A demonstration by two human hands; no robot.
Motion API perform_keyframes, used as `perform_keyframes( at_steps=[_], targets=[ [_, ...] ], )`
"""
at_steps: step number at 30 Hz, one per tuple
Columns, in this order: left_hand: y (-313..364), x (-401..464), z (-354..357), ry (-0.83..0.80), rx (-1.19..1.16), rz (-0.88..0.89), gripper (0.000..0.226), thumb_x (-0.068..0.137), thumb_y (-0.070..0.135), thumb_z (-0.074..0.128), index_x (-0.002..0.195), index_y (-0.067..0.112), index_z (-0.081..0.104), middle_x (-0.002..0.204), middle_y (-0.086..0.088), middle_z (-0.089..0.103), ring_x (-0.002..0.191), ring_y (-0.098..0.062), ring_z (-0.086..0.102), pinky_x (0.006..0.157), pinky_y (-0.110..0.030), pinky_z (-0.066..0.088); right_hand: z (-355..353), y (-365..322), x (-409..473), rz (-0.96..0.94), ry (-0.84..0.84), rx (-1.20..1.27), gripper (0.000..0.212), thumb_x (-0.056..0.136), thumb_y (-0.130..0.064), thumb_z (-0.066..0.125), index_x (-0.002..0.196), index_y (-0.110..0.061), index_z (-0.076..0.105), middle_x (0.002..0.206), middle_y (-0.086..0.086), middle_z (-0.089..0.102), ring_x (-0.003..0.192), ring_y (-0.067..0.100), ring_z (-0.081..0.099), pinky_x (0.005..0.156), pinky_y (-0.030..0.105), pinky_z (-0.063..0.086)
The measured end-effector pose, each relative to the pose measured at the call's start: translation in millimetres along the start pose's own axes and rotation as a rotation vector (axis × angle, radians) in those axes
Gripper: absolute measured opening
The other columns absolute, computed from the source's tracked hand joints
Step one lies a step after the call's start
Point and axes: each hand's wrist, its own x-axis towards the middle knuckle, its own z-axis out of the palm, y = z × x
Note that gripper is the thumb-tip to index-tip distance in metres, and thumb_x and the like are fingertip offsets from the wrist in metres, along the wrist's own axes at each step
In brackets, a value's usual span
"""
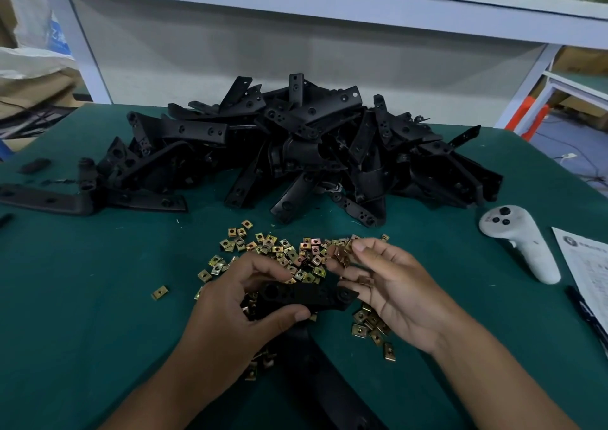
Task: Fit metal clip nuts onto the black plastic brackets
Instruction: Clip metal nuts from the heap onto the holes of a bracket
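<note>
Left hand: the left hand (243, 301) sits near centre, fingers above and thumb below curled round one black plastic bracket (306, 296), holding it level just above the tabletop (82, 314).
Right hand: the right hand (391, 284) is just right of the bracket's free end, palm turned up, thumb and forefinger pinching a clip nut (342, 253) — other nuts seem to lie in the cupped fingers, though I cannot tell how many.
Held bracket: its holed right end points at the right hand; no nut shows on it yet, so fitting looks still ahead.
Loose clip nuts: a scatter of brass-coloured clip nuts (289, 252) lies on the green tabletop under and just beyond both hands, with a small cluster near the right wrist and one stray to the left.
Bracket pile: a heap of black brackets (296, 146) fills the far middle, well apart from the hands.
Far right: a white handheld controller (523, 245) and a printed sheet (589, 265) lie beside the work.
Risk: the pinched nut could go on crooked or miss the hole if its open side is not lined up with the bracket edge — and the spare nuts in the palm could spill as the fingers push.
</note>
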Motion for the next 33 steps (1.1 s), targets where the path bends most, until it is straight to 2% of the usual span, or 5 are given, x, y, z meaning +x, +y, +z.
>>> perform_keyframes(
  at_steps=[3, 10, 16, 26, 33],
  targets=[
    [0, 0, 0, 0.001, -0.013, -0.006, 0.043, 0.065, 0.062, 0.081, 0.098, 0.042, 0.062, 0.094, 0.015, 0.075, 0.088, -0.006, 0.072, 0.075, -0.043, 0.060, 1, 0, -1, 0.000, -0.018, 0.024, 0.013, 0.098, -0.014, 0.056, 0.099, -0.001, 0.059, 0.077, 0.006, 0.074, 0.105, 0.031, 0.073, 0.074, 0.027, 0.061],
    [0, 0, 0, 0.006, 0.013, 0.004, 0.043, 0.065, 0.062, 0.079, 0.098, 0.041, 0.062, 0.092, 0.016, 0.075, 0.086, -0.003, 0.071, 0.072, -0.031, 0.059, -1, -1, -1, 0.025, -0.037, 0.074, 0.017, 0.098, -0.015, 0.055, 0.111, -0.005, 0.053, 0.116, 0.020, 0.073, 0.105, 0.030, 0.073, 0.071, 0.026, 0.060],
    [-1, 0, 0, 0.004, 0.008, 0.015, 0.044, 0.066, 0.064, 0.079, 0.099, 0.041, 0.062, 0.092, 0.016, 0.075, 0.085, -0.002, 0.071, 0.072, -0.019, 0.056, -4, -1, 0, 0.009, -0.037, 0.066, 0.013, 0.088, -0.017, 0.064, 0.097, -0.008, 0.060, 0.088, 0.005, 0.074, 0.063, 0.004, 0.059, 0.049, 0.016, 0.046],
    [3, -1, 0, -0.031, -0.019, 0.005, 0.042, 0.063, 0.061, 0.081, 0.093, 0.044, 0.058, 0.088, 0.015, 0.075, 0.081, -0.002, 0.071, 0.068, -0.015, 0.054, -4, -6, -4, -0.034, -0.173, -0.007, 0.023, 0.069, -0.031, 0.092, 0.085, -0.022, 0.078, 0.086, -0.003, 0.068, 0.059, 0.003, 0.043, 0.050, 0.014, 0.035],
    [6, -2, 1, -0.024, -0.001, 0.044, 0.043, 0.060, 0.066, 0.081, 0.090, 0.047, 0.057, 0.089, 0.019, 0.074, 0.081, 0.000, 0.070, 0.066, -0.010, 0.051, 6, -9, -16, -0.066, -0.185, -0.173, 0.012, 0.078, -0.025, 0.080, 0.073, -0.027, 0.070, 0.075, -0.010, 0.063, 0.061, 0.001, 0.049, 0.067, 0.031, 0.028]
  ],
)
